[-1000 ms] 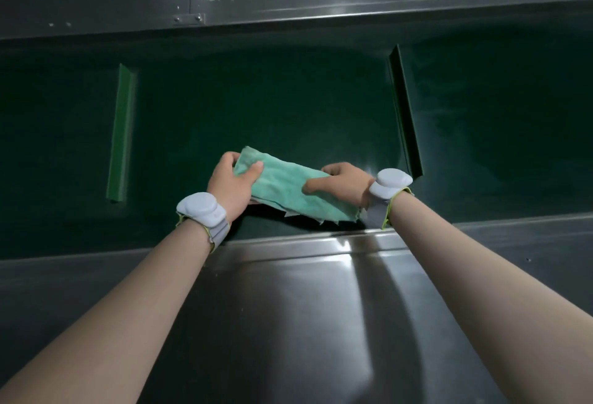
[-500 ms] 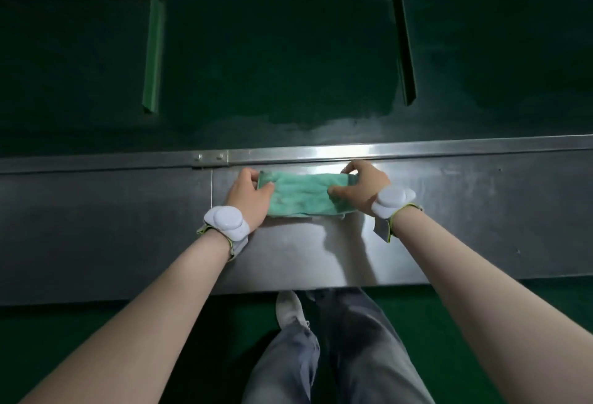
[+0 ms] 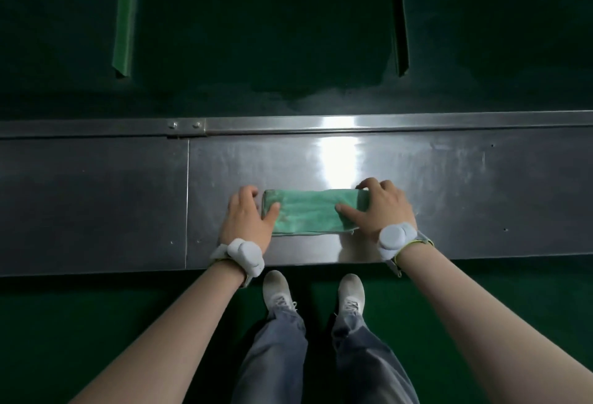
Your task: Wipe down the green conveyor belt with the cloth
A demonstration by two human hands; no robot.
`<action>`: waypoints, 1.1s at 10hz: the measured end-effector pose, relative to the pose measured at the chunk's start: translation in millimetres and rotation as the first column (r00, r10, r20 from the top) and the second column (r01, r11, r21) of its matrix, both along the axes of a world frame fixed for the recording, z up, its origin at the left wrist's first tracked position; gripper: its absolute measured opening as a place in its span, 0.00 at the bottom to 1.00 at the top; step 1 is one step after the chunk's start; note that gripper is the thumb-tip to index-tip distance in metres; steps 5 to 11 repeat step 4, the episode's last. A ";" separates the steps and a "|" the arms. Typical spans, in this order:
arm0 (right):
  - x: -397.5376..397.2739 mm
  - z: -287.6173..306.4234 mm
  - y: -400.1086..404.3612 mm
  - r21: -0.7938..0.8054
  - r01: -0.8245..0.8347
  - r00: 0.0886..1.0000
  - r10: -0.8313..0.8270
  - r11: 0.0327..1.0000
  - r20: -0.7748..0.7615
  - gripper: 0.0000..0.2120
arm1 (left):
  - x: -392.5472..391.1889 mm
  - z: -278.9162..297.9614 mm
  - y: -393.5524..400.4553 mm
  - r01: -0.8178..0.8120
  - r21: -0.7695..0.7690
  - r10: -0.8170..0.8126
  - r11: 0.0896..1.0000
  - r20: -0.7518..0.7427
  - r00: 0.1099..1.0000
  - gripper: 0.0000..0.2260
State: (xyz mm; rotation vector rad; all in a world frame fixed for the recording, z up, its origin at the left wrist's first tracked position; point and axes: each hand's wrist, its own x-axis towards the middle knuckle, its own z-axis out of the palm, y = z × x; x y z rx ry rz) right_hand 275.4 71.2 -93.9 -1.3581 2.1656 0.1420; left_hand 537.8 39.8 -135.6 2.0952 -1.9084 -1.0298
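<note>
A folded light-green cloth (image 3: 308, 212) lies flat on the steel side panel (image 3: 417, 178) in front of the dark green conveyor belt (image 3: 256, 34). My left hand (image 3: 245, 215) holds the cloth's left end, thumb on top and fingers curled past its edge. My right hand (image 3: 383, 207) holds the right end the same way, thumb pressed on the cloth. Both hands are off the belt, near the panel's front edge.
Two upright green cleats (image 3: 123, 18) (image 3: 399, 18) cross the belt. A steel rail (image 3: 321, 124) with two bolts separates belt and panel. Below the panel are a green floor (image 3: 80, 323), white shoes (image 3: 277, 291) and grey trousers.
The cloth and both hands have come back off the belt, over the rail and down onto the steel panel toward me. The view has tilted downward, and the cloth is now folded flat.
</note>
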 end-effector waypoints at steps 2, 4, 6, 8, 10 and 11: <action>-5.4 52.1 -15.4 0.040 -0.162 0.984 0.165 0.986 -0.075 0.27 | -15.2 72.3 -40.1 0.046 -0.027 -0.043 0.999 0.109 0.993 0.18; -9.5 123.6 -37.8 0.130 -0.338 0.934 0.349 0.932 -0.078 0.22 | -34.3 167.5 -71.2 0.144 -0.059 -0.139 0.988 0.081 0.987 0.10; -9.5 123.6 -37.8 0.130 -0.338 0.934 0.349 0.932 -0.078 0.22 | -34.3 167.5 -71.2 0.144 -0.059 -0.139 0.988 0.081 0.987 0.10; -9.5 123.6 -37.8 0.130 -0.338 0.934 0.349 0.932 -0.078 0.22 | -34.3 167.5 -71.2 0.144 -0.059 -0.139 0.988 0.081 0.987 0.10; -9.5 123.6 -37.8 0.130 -0.338 0.934 0.349 0.932 -0.078 0.22 | -34.3 167.5 -71.2 0.144 -0.059 -0.139 0.988 0.081 0.987 0.10; -9.5 123.6 -37.8 0.130 -0.338 0.934 0.349 0.932 -0.078 0.22 | -34.3 167.5 -71.2 0.144 -0.059 -0.139 0.988 0.081 0.987 0.10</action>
